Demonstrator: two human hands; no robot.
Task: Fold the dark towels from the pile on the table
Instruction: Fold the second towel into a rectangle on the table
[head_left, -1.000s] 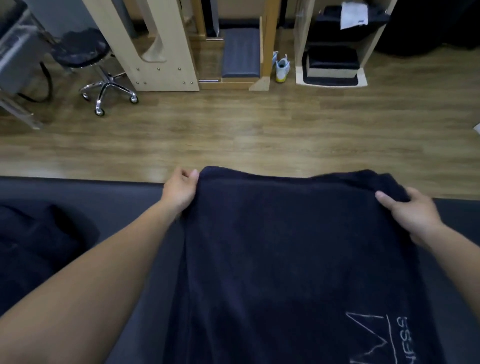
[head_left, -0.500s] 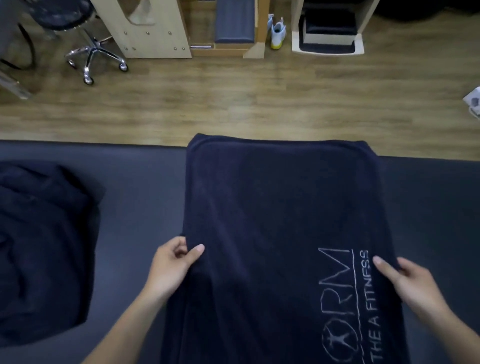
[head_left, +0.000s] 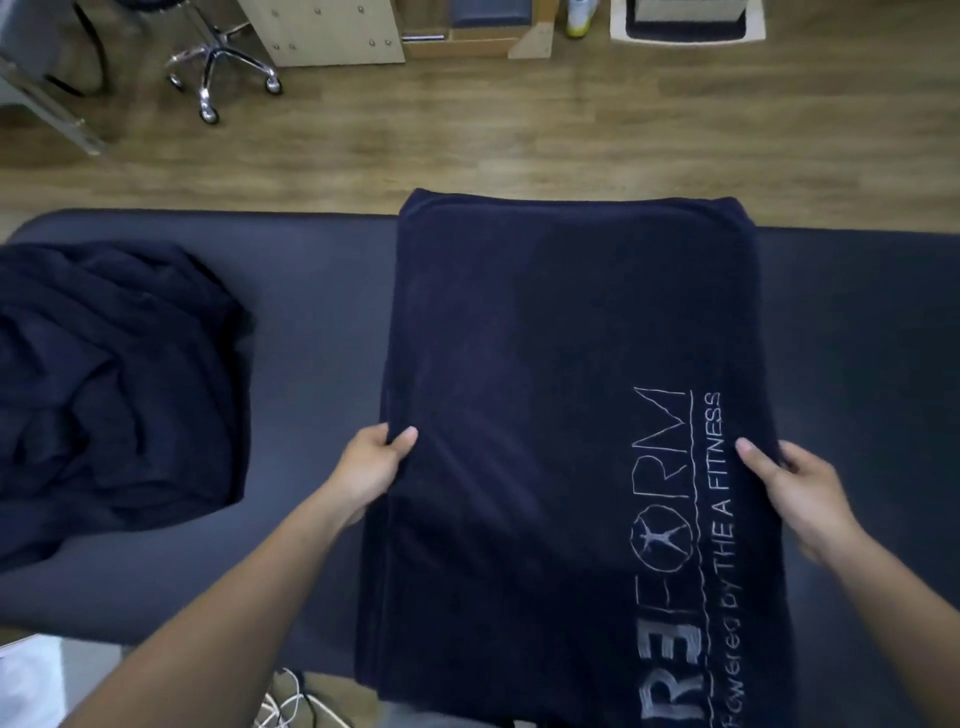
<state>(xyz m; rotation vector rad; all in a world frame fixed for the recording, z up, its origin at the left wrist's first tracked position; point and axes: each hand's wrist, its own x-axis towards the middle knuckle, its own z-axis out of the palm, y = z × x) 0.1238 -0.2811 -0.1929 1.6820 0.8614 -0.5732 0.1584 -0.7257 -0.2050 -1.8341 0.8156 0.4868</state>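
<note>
Head view is showing me pulling back from the far corners of the towel (head_left: 545, 389), where I was holding it a second ago. I am now gripping its long sides about halfway down. My left hand (head_left: 371, 470) is pinching the left edge, thumb on top and fingers tucked under. My right hand (head_left: 795, 488) is doing the same on the right edge, so my hands are well apart with the cloth's full width between them.

I judge this to mean the spreading is done and I am setting up the next fold, probably bringing the near part up over the far part.

The towel is lying flat across the table (head_left: 311, 291), its far edge hanging slightly past the rim, and the white lettering (head_left: 675, 519) is facing up. The unfolded pile (head_left: 114, 384) is sitting crumpled to my left, apart from it.
</note>
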